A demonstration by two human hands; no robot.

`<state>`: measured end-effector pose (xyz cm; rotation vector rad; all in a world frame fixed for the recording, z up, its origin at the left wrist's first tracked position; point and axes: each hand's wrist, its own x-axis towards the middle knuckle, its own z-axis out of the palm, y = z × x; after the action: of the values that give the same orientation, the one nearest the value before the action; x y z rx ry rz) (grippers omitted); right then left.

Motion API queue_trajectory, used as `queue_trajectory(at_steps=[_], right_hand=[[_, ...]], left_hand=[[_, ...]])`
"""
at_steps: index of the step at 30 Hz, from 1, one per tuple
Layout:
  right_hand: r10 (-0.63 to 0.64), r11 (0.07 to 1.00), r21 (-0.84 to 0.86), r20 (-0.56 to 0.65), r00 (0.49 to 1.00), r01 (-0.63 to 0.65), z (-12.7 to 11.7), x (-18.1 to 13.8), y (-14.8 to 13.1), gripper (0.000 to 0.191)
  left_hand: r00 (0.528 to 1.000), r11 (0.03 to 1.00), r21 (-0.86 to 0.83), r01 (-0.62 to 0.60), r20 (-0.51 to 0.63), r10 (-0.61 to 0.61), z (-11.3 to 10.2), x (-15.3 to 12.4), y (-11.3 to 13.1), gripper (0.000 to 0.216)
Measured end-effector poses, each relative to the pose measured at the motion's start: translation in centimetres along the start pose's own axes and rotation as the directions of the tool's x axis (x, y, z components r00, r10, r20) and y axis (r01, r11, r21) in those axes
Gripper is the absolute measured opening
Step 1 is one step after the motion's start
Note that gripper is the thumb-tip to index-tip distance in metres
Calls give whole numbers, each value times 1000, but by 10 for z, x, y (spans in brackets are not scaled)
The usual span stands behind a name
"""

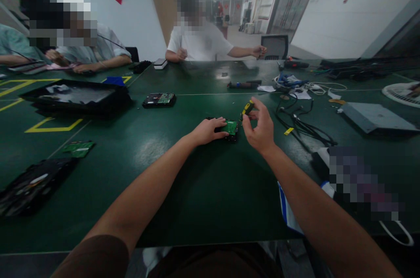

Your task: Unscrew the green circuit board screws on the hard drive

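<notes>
Small hard drive (231, 128) flat on the green table mat (197, 190), just past mid-table, green circuit board upward, long axis left to right across the view. Left half hidden under the left hand (208, 131), fingers curled over the black casing, holding it down. Just beside, right hand (260, 129) pinching a yellow-and-black screwdriver (247, 107), stubby handle tilted up and away; tip too small to make out. Farther off: a second drive (159, 99), matte, rectangular; tangled black cables (302, 128) to the right.
</notes>
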<state>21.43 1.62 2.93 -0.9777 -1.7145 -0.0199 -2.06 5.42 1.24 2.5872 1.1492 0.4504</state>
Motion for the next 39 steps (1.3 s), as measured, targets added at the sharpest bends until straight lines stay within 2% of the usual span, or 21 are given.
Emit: queue_trajectory(at_steps=[22,39], right_hand=[[-17,1000,-21,-14,1000,17,-1,2,-3,60],[17,1000,-5,-17,1000,-17,-1,0,-1,62]], left_hand=[[1000,1000,4,-4,15,4,-2,0,1,59],[1000,1000,-6,-2,-8,2,-2,-2,4,59]])
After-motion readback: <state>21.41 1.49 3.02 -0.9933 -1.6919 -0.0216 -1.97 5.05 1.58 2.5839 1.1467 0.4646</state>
